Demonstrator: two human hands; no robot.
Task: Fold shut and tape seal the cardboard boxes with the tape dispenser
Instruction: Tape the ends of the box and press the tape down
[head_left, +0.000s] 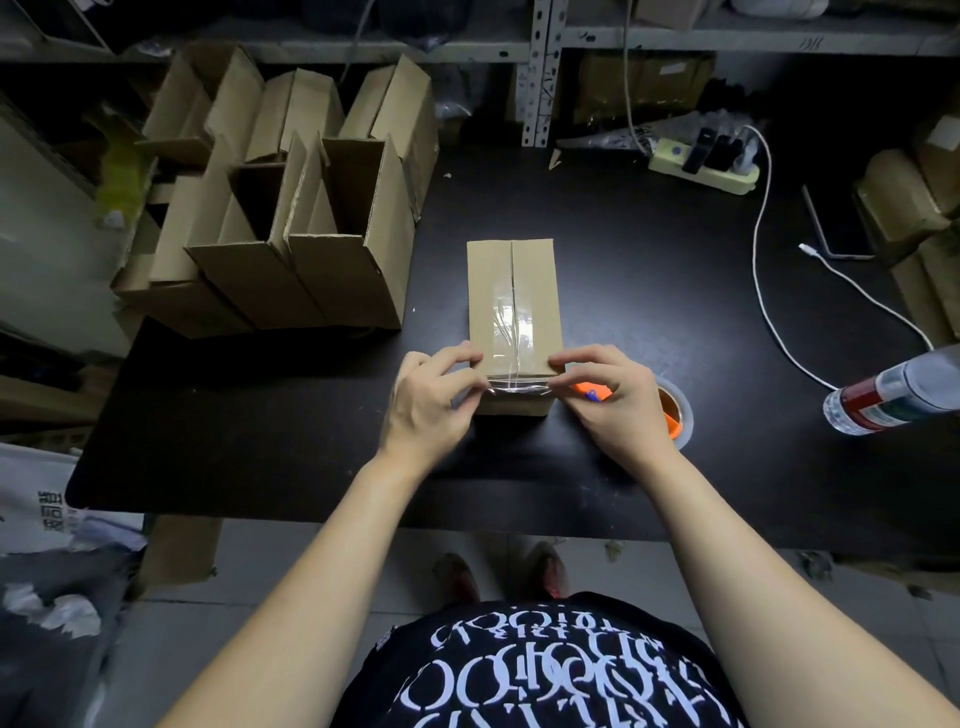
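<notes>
Black fabric with white lettering, my shirt (540, 670), filled the bottom of the view, and from it both bare forearms reached out over the near edge of the dark table (649, 291). My left hand (426, 400) and right hand (608, 395) met at the near end of the closed cardboard box (514, 301), which stood in the middle of the table with its flaps folded shut. Clear tape (511, 325) ran along the centre seam over the near half; the far part of the seam was bare. Both hands pinched the tape where it turned over the near top edge, fingertips pressed on the box corners. Behind the right hand lay the orange tape dispenser (672, 410), partly hidden by that wrist, so I could not tell whether any finger touched it. A cluster of open boxes (291, 228) crowded the far left corner, near the sealed box but apart from it. To the right, a white cable (763, 280) trailed from a power strip (701, 166), and a bottle (888, 397) lay near the right edge. Bare tabletop remained beyond the box and on both sides of my hands.
</notes>
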